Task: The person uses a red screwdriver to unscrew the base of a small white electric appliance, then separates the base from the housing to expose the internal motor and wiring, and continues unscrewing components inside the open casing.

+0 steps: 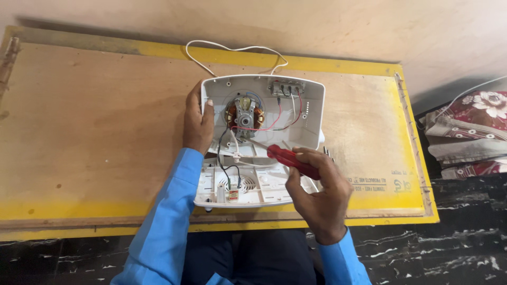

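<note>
My left hand [197, 125] sits left of centre in the frame, fingers wrapped together over the left edge of the white appliance housing [311, 113], bracing it. My right hand [318, 186], lower right of centre, has its fingers clamped on the red-handled screwdriver [291, 159], whose shaft angles up-left toward the motor [243, 115] at the middle of the shell.

As I judge it, the opening-up is done: the housing lies in 2 halves, the deep shell above and the flat cover [259, 189] below it near the board's front edge, wires running between them. The motor is not yet out, and work around it is what remains.

Count: 1 screwdriver, 1 motor, 2 housing halves, 1 white cord [232, 50] looping at the top, 1 yellow-edged plywood board [95, 126]. Folded patterned cloths [470, 132] lie at the right edge.
</note>
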